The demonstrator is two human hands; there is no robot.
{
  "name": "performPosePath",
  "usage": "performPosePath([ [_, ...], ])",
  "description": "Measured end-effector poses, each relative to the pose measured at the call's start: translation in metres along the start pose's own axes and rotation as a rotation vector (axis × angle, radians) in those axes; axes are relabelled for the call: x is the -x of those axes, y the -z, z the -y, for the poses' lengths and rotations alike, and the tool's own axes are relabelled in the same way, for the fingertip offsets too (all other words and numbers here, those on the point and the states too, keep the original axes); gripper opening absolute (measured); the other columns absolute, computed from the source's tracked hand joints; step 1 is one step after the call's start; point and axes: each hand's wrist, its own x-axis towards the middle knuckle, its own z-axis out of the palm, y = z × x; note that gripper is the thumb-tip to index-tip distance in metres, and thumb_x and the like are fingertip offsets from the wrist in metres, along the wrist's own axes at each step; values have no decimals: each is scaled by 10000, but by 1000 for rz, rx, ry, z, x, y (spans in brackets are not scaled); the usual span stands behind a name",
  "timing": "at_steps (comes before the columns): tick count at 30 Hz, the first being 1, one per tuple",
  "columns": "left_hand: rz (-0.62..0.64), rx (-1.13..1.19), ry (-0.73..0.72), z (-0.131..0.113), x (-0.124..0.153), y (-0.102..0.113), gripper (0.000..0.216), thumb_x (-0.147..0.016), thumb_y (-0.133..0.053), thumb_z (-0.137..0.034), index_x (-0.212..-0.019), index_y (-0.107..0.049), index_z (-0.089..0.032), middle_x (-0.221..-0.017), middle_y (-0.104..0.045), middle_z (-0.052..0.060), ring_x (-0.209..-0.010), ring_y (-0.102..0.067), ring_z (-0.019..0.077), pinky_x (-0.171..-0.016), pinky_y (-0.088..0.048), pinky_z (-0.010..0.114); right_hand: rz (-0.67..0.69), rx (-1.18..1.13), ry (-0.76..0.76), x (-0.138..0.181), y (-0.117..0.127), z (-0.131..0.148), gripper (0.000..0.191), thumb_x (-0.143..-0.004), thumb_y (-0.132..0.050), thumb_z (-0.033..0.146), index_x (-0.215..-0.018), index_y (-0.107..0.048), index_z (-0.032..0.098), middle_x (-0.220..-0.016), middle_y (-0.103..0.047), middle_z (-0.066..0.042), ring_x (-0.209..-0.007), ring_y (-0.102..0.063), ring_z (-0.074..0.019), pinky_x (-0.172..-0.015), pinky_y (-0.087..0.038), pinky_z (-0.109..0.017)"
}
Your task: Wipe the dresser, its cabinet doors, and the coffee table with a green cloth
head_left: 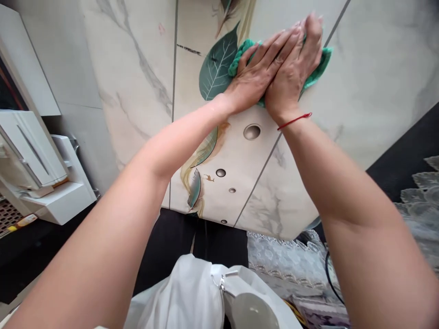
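A green cloth (317, 68) is pressed flat against the marble-patterned wall tile (137, 68), beside a printed green leaf (216, 68). My left hand (257, 73) lies on the cloth with fingers stretched out flat. My right hand (297, 64) lies beside and partly over it, fingers together and flat on the same cloth. A red string (295, 119) circles my right wrist. Most of the cloth is hidden under both hands.
Round holes (252, 131) mark the tile below the hands. A white appliance (41, 169) stands at the left. A dark counter (192, 237) runs below the wall, with white lace fabric (288, 260) at the right and a white object (212, 292) at the bottom.
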Motion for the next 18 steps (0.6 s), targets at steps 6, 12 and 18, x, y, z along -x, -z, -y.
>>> performPosePath([
  [6, 20, -31, 182, -26, 23, -6, 607, -1122, -69, -234, -1704, -229, -169, -1708, -397, 18, -1627, -303, 164, -1332, -244, 417, -81, 56, -157, 40, 16, 21, 481, -1154, -304, 420, -1397, -577, 107, -1351, -549, -131, -1324, -511, -207, -1239, -347, -457],
  [12, 105, 146, 289, -85, 211, -50, 574, -1102, -315, -197, -1666, -390, -276, -1540, -605, 70, -1472, -518, 226, -1204, -438, 432, 61, 294, 40, 257, 0, -15, 535, -1164, -254, 393, -1453, -615, 124, -1311, -513, -208, -1259, -461, -269, -1146, -364, -549],
  [18, 284, 187, 245, -167, 437, -93, 408, -941, -624, -109, -1267, -772, -305, -1162, -791, 19, -1119, -722, 162, -897, -540, 274, 57, 347, 295, 506, 16, -40, 359, -1097, -420, 243, -1156, -772, 203, -1003, -577, -125, -955, -520, -219, -832, -425, -372],
])
